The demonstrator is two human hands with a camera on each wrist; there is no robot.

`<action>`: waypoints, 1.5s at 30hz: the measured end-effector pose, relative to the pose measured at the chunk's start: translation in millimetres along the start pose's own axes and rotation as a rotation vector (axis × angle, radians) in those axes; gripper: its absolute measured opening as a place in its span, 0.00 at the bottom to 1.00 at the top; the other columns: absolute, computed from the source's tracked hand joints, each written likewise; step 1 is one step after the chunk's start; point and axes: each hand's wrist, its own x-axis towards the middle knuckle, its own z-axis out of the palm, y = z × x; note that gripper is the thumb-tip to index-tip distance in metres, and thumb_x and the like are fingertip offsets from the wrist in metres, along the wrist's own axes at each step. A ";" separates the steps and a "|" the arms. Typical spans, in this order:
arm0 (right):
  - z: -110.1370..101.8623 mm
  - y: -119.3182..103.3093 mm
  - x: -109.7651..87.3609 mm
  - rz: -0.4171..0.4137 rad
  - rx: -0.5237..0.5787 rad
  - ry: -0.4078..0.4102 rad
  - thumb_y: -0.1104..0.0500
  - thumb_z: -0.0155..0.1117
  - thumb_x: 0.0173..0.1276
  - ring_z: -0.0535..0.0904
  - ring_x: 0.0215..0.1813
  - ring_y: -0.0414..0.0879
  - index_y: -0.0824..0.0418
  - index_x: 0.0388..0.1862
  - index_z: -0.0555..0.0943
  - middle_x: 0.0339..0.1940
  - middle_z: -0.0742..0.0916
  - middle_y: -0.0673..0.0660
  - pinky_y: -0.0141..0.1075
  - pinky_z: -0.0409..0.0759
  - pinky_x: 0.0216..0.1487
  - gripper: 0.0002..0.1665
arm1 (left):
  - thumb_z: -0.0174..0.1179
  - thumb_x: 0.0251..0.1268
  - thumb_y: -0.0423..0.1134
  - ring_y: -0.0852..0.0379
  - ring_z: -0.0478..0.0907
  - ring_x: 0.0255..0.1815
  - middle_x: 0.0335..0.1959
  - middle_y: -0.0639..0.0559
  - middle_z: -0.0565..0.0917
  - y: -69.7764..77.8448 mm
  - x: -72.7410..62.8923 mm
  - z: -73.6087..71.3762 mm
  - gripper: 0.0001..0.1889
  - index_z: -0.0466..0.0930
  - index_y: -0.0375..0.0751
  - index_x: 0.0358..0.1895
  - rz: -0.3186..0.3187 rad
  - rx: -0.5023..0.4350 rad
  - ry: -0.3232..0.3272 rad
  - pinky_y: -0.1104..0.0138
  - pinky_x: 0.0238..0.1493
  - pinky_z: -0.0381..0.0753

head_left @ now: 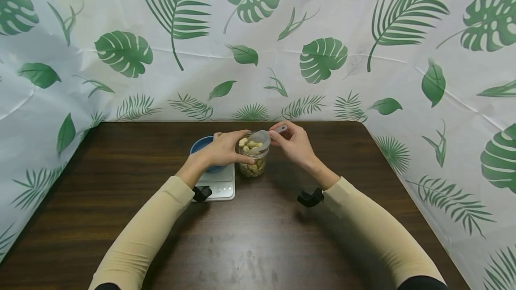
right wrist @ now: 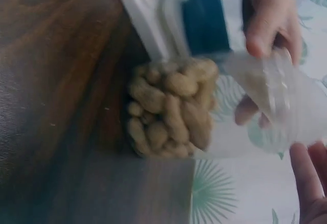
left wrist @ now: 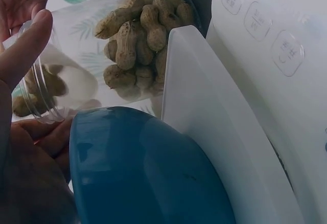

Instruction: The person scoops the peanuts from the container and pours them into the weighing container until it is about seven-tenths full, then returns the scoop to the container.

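Observation:
A clear jar (head_left: 258,155) stands with peanuts (right wrist: 173,111) piled in its lower part. My left hand (head_left: 223,149) grips it near the rim, thumb on the near side. By its short handle my right hand (head_left: 296,143) pinches a translucent scoop (head_left: 262,138), whose bowl sits in the jar's mouth. More peanuts (left wrist: 43,88) show at mouth level, seemingly in the scoop. Just left of the jar, partly behind my left hand and forearm, a blue bowl (left wrist: 133,168) rests on a white kitchen scale (head_left: 221,189).
A dark wooden table (head_left: 250,236) carries everything. Behind it and along both sides hangs a white sheet (head_left: 274,66) printed with green leaves. The scale's buttons face the near side. A black wrist camera (head_left: 310,198) sits beneath the right wrist.

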 end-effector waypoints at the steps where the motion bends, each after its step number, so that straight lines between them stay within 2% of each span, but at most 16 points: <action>1: 1.1 0.7 -0.6 0.002 0.004 -0.002 0.63 0.63 0.77 0.86 0.48 0.57 0.73 0.50 0.80 0.48 0.85 0.69 0.43 0.85 0.48 0.12 | 0.73 0.60 0.59 0.46 0.70 0.71 0.73 0.45 0.73 0.4 0.0 -0.2 0.50 0.61 0.39 0.80 0.001 0.005 -0.001 0.39 0.65 0.54; 5: 2.6 3.9 -1.9 -0.002 0.042 0.022 0.64 0.63 0.77 0.85 0.49 0.60 0.73 0.51 0.80 0.48 0.85 0.69 0.42 0.85 0.48 0.12 | 0.72 0.61 0.60 0.46 0.69 0.71 0.74 0.45 0.72 2.0 0.3 -1.4 0.50 0.61 0.39 0.80 -0.001 0.018 -0.004 0.39 0.65 0.54; 10: 3.4 5.6 -2.3 0.012 0.080 0.028 0.63 0.63 0.77 0.85 0.49 0.56 0.73 0.52 0.80 0.48 0.84 0.69 0.43 0.84 0.50 0.13 | 0.71 0.62 0.61 0.46 0.68 0.72 0.75 0.45 0.70 2.9 -0.1 -2.7 0.51 0.59 0.39 0.80 -0.014 0.027 -0.016 0.39 0.66 0.53; 16: 5.0 6.4 -6.2 0.021 0.112 0.054 0.63 0.63 0.77 0.85 0.52 0.59 0.74 0.52 0.80 0.49 0.84 0.70 0.43 0.84 0.51 0.14 | 0.68 0.65 0.61 0.46 0.61 0.78 0.80 0.42 0.61 7.2 -1.3 -1.1 0.55 0.47 0.37 0.83 -0.040 0.054 -0.057 0.37 0.68 0.51; 21: 4.9 6.8 -8.6 0.015 0.131 0.082 0.63 0.63 0.77 0.86 0.51 0.54 0.76 0.53 0.80 0.50 0.84 0.71 0.44 0.84 0.50 0.14 | 0.66 0.66 0.61 0.43 0.57 0.79 0.80 0.38 0.59 11.2 -1.2 0.8 0.57 0.41 0.37 0.84 -0.045 0.074 -0.072 0.36 0.70 0.50; 27: 6.7 6.1 -11.0 0.005 0.176 0.117 0.66 0.62 0.77 0.86 0.47 0.50 0.80 0.54 0.77 0.48 0.83 0.71 0.45 0.84 0.50 0.16 | 0.66 0.62 0.67 0.41 0.55 0.80 0.81 0.38 0.56 10.5 0.9 4.3 0.61 0.39 0.39 0.84 -0.041 0.079 -0.056 0.34 0.71 0.49; 33: 6.6 6.6 -12.0 0.009 0.221 0.177 0.66 0.62 0.77 0.85 0.47 0.50 0.79 0.53 0.77 0.49 0.83 0.69 0.51 0.82 0.52 0.16 | 0.67 0.63 0.65 0.39 0.56 0.79 0.81 0.37 0.56 9.8 1.4 4.9 0.59 0.40 0.40 0.84 -0.044 0.039 -0.023 0.34 0.71 0.46; 45: 4.3 14.1 -15.7 0.068 0.319 0.228 0.66 0.61 0.78 0.85 0.48 0.48 0.80 0.53 0.76 0.46 0.85 0.59 0.54 0.80 0.54 0.15 | 0.69 0.61 0.65 0.42 0.59 0.78 0.79 0.39 0.60 9.5 0.7 4.3 0.60 0.41 0.42 0.85 -0.029 0.044 0.016 0.36 0.71 0.48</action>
